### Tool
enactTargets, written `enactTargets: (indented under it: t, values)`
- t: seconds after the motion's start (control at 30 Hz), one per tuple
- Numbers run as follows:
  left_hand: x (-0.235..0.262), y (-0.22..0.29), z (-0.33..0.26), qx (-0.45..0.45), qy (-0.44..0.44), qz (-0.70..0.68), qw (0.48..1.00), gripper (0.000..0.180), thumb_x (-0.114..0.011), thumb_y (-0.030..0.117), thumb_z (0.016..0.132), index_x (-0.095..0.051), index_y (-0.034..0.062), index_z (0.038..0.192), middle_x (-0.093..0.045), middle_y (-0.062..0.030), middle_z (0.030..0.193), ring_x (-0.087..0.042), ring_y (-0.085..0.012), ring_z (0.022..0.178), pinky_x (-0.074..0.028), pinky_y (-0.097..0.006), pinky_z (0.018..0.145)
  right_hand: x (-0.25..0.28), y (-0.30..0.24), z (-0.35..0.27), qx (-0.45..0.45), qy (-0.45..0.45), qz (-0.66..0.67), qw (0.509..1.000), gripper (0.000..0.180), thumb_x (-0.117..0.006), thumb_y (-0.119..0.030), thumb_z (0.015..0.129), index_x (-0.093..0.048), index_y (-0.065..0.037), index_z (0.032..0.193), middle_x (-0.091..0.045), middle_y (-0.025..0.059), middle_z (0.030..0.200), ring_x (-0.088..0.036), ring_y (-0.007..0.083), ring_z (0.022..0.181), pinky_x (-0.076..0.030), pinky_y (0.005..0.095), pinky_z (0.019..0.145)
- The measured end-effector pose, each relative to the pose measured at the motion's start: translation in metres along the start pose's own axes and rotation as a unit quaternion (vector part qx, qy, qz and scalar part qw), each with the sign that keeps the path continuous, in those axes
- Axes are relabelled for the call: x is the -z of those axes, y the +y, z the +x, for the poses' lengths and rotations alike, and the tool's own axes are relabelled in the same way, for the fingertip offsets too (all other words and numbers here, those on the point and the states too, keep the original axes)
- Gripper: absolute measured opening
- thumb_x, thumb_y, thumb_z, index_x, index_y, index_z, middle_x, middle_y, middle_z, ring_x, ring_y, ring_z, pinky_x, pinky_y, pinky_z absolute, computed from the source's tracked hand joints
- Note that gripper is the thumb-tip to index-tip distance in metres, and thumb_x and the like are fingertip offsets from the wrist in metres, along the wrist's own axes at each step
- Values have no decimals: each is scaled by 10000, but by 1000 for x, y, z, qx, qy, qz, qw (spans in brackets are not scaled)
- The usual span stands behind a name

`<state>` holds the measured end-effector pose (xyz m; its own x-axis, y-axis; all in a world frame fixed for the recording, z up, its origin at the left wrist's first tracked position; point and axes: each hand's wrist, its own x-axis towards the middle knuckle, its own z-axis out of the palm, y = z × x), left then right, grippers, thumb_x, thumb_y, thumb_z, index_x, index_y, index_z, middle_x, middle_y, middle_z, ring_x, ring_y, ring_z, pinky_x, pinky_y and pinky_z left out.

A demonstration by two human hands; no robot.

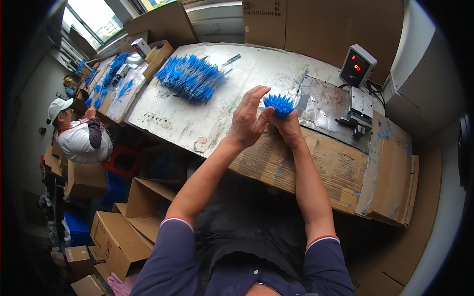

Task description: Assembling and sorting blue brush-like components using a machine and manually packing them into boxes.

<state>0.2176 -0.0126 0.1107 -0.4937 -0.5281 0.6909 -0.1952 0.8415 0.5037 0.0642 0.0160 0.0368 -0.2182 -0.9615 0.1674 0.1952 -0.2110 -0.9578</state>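
Observation:
My right hand (pixel 288 129) is closed round a tight bundle of thin blue pieces (pixel 279 105), held upright with the pointed tips facing up. Just left of it is my left hand (pixel 248 117), its fingers stretched and apart from the thumb. That thumb lies at the near side of the bundle; whether it presses on it I cannot tell. Both hands are over the front part of the white worktable (pixel 173 116). Farther left on the table lies a large heap of similar thin blue and pale pieces (pixel 190 77). The lower part of the bundle is hidden by my right hand.
A metal fixture (pixel 359 109) and a box with a red display (pixel 358 65) stand at the right. Cardboard (pixel 316 165) covers the table's front. Beyond the heap lies a blue pen-like tool (pixel 231 60). Open cartons (pixel 121 237) fill the lower left; a co-worker (pixel 81 138) sits at another table.

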Motion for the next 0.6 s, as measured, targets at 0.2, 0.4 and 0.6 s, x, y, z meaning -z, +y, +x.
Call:
enactTargets:
  t: [0.2,0.4,0.6]
  values:
    - [38,-110,-24,194,40,222,955,342,-743,151,903,-667,42,1218,-677,-162,1148,-665,-321,1019,-530,-416,920,5,21,9,74,95,56,991,66,-720,11,940,-704,10,1003,-743,81,911,-730,187,804,-601,318,757]
    - [75,-172,-9,129,57,424,894,370,-762,191,885,-654,49,1209,-657,-127,1157,-605,-328,1103,-490,-432,953,-14,30,9,90,89,53,991,45,-706,6,944,-723,-20,977,-752,44,891,-702,125,793,-565,280,752]
    - [58,-174,3,127,-92,572,805,455,-798,336,843,-633,54,1160,-626,-121,1140,-565,-297,1143,-470,-438,934,-6,45,14,40,64,5,997,84,-699,-32,978,-718,0,1053,-758,68,923,-717,137,836,-591,289,780]
